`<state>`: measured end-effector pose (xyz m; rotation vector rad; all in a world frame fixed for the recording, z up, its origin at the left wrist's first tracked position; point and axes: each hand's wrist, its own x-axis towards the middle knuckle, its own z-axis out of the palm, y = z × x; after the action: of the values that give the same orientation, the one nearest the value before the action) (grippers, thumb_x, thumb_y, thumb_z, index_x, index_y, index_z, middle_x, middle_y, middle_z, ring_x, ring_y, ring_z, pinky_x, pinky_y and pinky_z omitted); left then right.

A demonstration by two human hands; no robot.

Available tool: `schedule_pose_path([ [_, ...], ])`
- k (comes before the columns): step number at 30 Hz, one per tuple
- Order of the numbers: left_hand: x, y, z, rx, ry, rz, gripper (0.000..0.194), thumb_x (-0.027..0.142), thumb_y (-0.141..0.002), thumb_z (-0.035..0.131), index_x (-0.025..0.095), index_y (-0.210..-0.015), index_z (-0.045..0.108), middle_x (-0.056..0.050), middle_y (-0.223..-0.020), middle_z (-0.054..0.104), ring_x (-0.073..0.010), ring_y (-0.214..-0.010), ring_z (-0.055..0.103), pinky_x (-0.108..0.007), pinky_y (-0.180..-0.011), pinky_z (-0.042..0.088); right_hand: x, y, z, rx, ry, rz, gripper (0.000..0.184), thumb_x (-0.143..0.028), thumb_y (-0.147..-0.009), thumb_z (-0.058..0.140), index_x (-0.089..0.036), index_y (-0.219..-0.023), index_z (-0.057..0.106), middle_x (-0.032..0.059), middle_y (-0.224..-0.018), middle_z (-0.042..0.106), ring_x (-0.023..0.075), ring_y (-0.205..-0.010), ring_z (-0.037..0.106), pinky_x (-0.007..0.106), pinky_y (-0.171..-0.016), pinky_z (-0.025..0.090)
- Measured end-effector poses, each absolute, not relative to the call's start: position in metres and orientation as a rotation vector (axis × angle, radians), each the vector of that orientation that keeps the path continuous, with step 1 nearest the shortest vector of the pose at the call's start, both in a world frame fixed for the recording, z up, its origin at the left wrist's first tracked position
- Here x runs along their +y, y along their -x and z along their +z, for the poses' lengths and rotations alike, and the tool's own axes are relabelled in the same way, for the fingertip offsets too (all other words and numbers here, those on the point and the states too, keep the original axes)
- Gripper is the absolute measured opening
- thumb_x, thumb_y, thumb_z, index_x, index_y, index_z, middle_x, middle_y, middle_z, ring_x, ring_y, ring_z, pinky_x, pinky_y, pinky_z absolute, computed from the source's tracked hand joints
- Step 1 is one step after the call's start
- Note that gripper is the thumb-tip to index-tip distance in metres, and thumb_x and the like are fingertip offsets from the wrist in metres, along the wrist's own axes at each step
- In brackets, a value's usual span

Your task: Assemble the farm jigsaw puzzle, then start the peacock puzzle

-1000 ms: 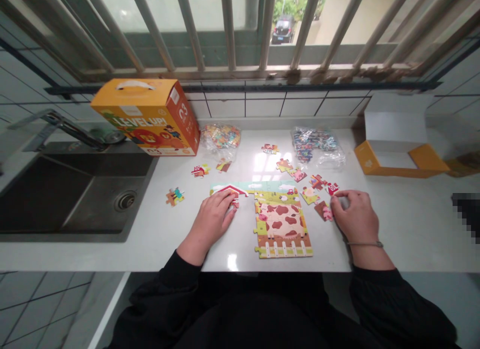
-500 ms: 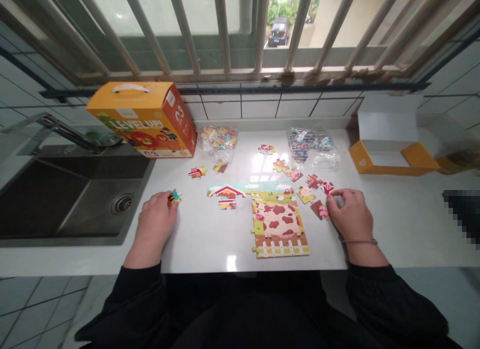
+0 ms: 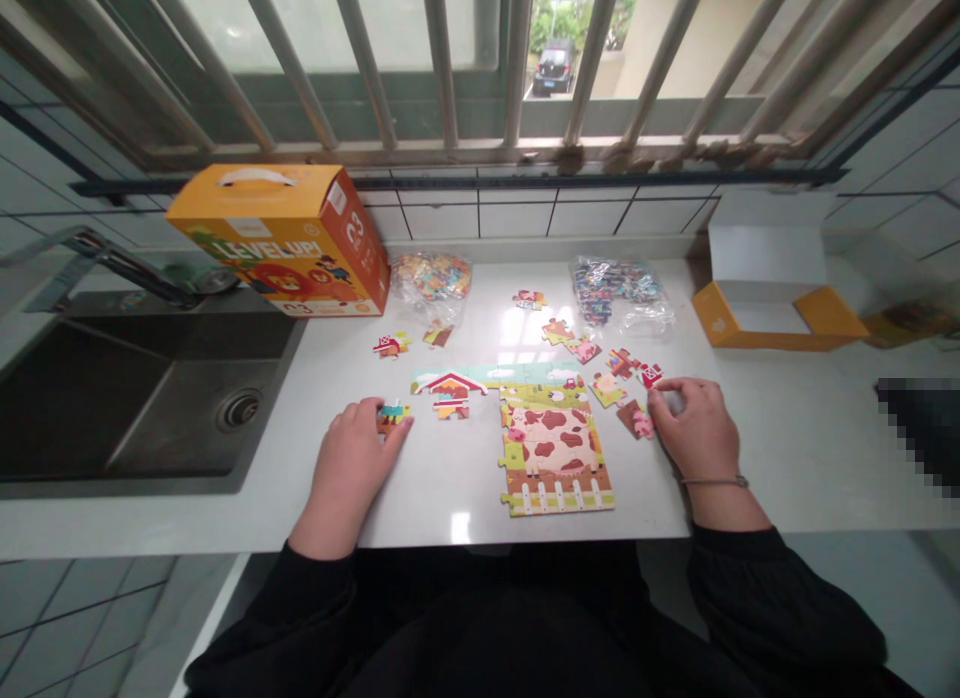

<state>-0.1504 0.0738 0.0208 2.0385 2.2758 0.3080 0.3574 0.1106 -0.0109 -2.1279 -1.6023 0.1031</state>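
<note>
The puzzle point(image 3: 559, 448) lies flat on the white counter point(image 3: 442, 488), in front of the person and between the two hands. Its finished block shows a cream cow with brown patches and a pink muzzle at the left. Brown ground runs under the cow, and below that a white picket fence stands over a yellow-green band. Above it is a green hill with white sheep and a small red tractor. A pale blue sky with white clouds tops the block and reaches out to the left, joined to a red roof point(image 3: 453, 381) edged in white, with orange, white and red parts beneath. The block's right and bottom edges run straight; green tabs jut from its left edge.

The left hand point(image 3: 351, 466) has its thumb and fingers closed about a teal piece point(image 3: 394, 415) with yellow-green and brown on it, left of the roof. The right hand point(image 3: 697, 433) curls, thumb and forefinger tips close together beside a red piece point(image 3: 649, 375) with a white cross; whether they grip it cannot be told. A brown piece point(image 3: 637, 421) with a pink pig lies just beside that hand, and a yellow-green piece point(image 3: 608, 389) lies near the block's right edge.
</note>
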Motion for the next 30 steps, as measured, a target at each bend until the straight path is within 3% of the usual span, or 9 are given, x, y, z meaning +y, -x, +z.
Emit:
schedule_pose_path([
  [8, 0.079, 0.127, 0.035, 2.228, -1.996, 0.103, 0.052, 0.054, -0.105, 0.054, 0.014, -0.136, 0.066, -0.017, -0.118, 0.076, -0.0363, -0.107, 0.073, -0.048, -0.096, 0.058, 0.111, -0.359, -0.015, -1.604, 2.082, 0.058, 0.031, -0.05, -0.094, 0.064, -0.024, -0.105, 0.077, 0.0114, -0.116, 0.067, 0.0286, -0.102, 0.063, 0.04, -0.086, 0.049],
  [14, 0.139, 0.16, 0.034, 2.27, -2.133, 0.258, 0.05, 0.037, -0.103, 0.052, 0.008, -0.141, 0.066, -0.023, -0.13, 0.067, -0.0389, -0.12, 0.067, -0.051, -0.113, 0.052, 0.111, -0.358, -0.012, -1.602, 2.11, 0.058, 0.03, -0.049, -0.094, 0.064, -0.025, -0.106, 0.077, 0.0109, -0.118, 0.067, 0.0284, -0.103, 0.065, 0.039, -0.081, 0.048],
  [19, 0.192, 0.188, 0.032, 2.195, -2.116, 0.169, 0.065, 0.041, -0.095, 0.064, 0.008, -0.151, 0.06, -0.025, -0.143, 0.059, -0.0422, -0.134, 0.059, -0.053, -0.122, 0.046, 0.11, -0.356, -0.011, -1.592, 2.124, 0.075, 0.028, -0.048, -0.094, 0.066, -0.025, -0.106, 0.077, 0.0107, -0.12, 0.067, 0.0281, -0.103, 0.065, 0.039, -0.081, 0.049],
  [24, 0.212, 0.207, 0.032, 1.999, -2.114, 0.183, 0.05, 0.05, -0.087, 0.074, 0.016, -0.124, 0.075, -0.016, -0.125, 0.068, -0.0362, -0.123, 0.065, -0.046, -0.114, 0.051, 0.111, -0.357, -0.012, -1.596, 2.121, 0.084, 0.027, -0.046, -0.093, 0.066, -0.025, -0.105, 0.077, 0.0104, -0.119, 0.067, 0.028, -0.103, 0.065, 0.039, -0.08, 0.048],
  [30, 0.201, 0.203, 0.038, 1.955, -2.036, 0.379, 0.038, 0.048, -0.085, 0.079, 0.02, -0.108, 0.07, -0.011, -0.11, 0.075, -0.0289, -0.102, 0.07, -0.039, -0.093, 0.057, 0.111, -0.357, -0.012, -1.61, 2.128, 0.069, 0.028, -0.047, -0.094, 0.066, -0.025, -0.106, 0.078, 0.0103, -0.119, 0.066, 0.0277, -0.101, 0.065, 0.038, -0.077, 0.047],
])
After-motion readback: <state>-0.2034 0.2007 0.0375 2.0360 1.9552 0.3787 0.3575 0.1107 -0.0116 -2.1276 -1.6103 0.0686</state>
